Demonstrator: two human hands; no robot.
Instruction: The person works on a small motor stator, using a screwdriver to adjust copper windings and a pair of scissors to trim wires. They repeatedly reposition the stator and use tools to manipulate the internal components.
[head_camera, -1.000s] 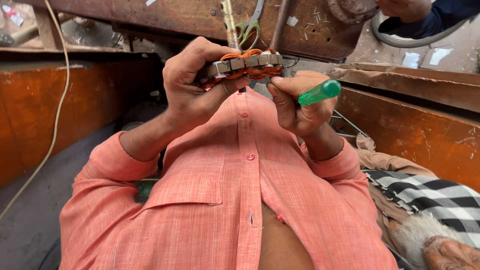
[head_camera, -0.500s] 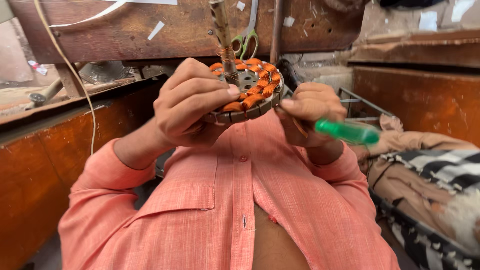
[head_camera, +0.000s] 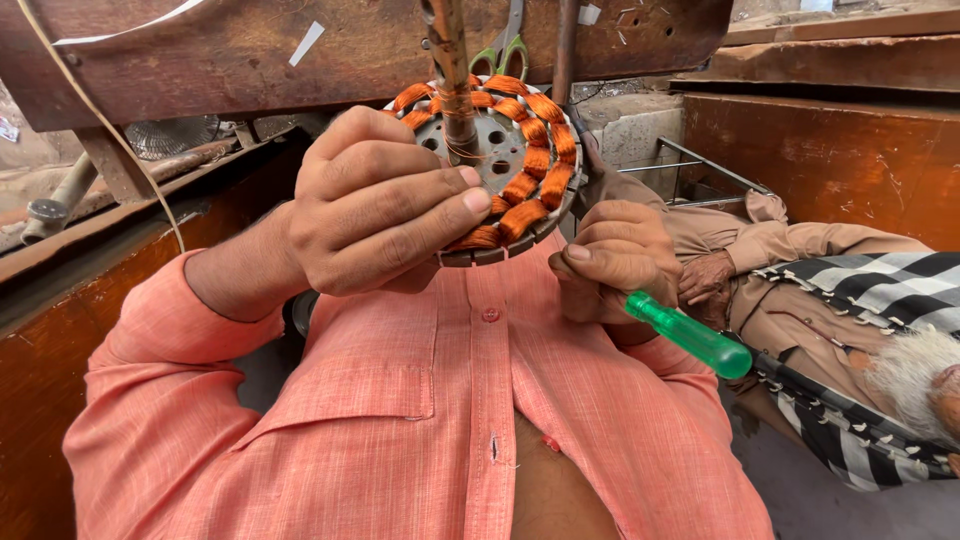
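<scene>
Motor coil ring (head_camera: 510, 165), a round metal disc with orange wire bundles all around, sits up in front of the chest on a thin rod (head_camera: 452, 75). The left hand (head_camera: 375, 215) wraps its fingers around the near edge. The right hand (head_camera: 620, 260) is closed on a green-handled screwdriver (head_camera: 690, 335), its tip by the ring's side. I think the ring is heavy and stiff, but the wire scratches easily, so the metal edge is the safe place to hold.

Coils (head_camera: 535, 160) orange – screwdriver handle (head_camera: 690, 335) green, shirt (head_camera: 400, 400) salmon.
</scene>
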